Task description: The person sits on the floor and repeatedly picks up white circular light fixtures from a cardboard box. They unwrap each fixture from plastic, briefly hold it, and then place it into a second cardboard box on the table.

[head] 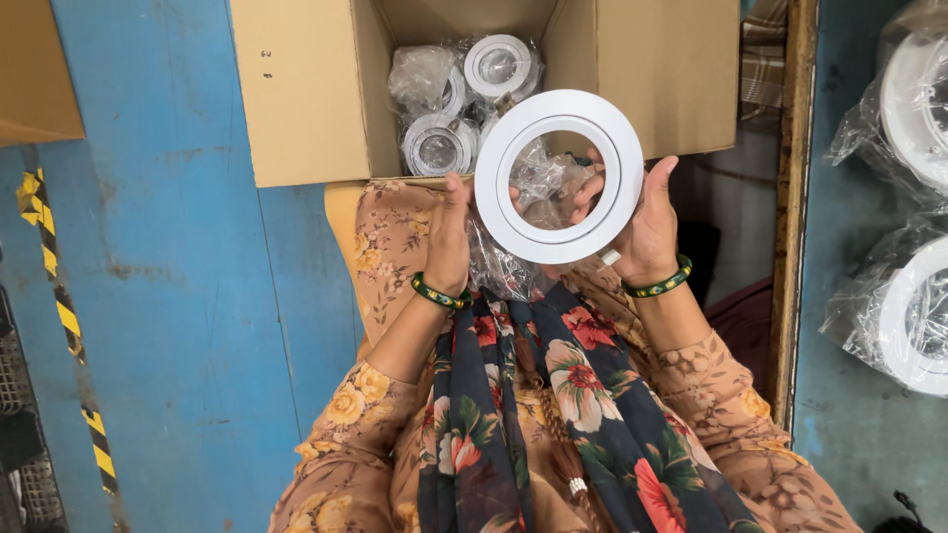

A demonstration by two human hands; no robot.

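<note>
The left hand point(449, 237) grips a clear plastic bag point(499, 265), fingers closed on it, at 9 o'clock from the white ring point(559, 176). The ring is held up, tilted toward the camera, above the lap. At 12 o'clock behind it stands an open carton point(306, 89) with wrapped rings point(439, 146) inside. The right hand point(647, 227) holds the ring at its 4 o'clock edge

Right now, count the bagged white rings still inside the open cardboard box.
3 show clearly: one at the top, one at the lower left, and one partly under crumpled plastic at the upper left. More may be hidden beneath them or behind the ring held in the hands.
</note>
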